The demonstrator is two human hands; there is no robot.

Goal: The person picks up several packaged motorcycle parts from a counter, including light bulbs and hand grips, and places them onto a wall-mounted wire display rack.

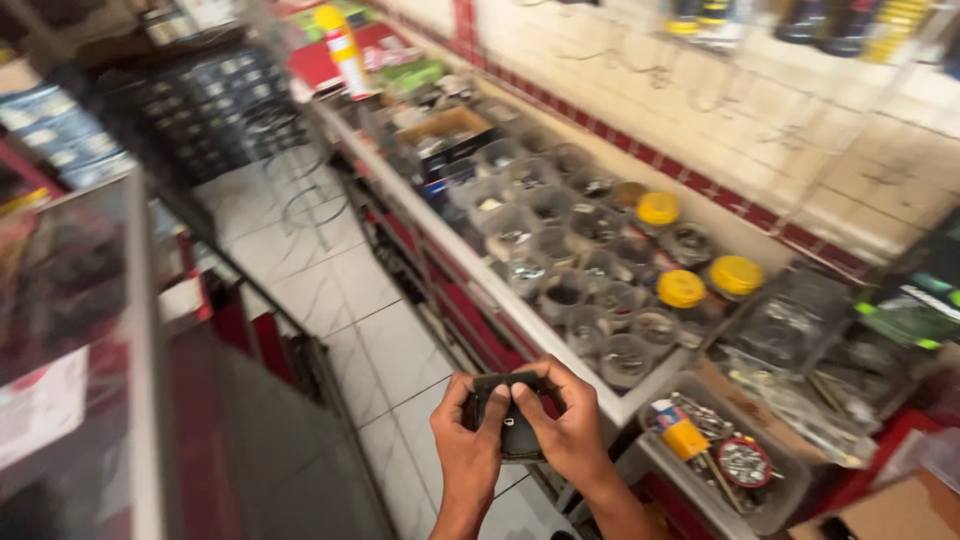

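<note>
Head view shows our left hand point(468, 440) and right hand point(566, 428) both in a closed grip on a small black pouch point(512, 418), held over the tiled floor point(330, 290) beside the desk point(470, 262). We judge it best kept level, thumbs steady; the jars point(560, 262) sit near.

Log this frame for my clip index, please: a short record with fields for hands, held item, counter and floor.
left hand: left hand grips the small black object
right hand: right hand grips it too, thumb on top
held item: dark, flat; kind unclear
counter: counter holds clear plastic jars of small parts, three with yellow lids
floor: pale tiles
</note>
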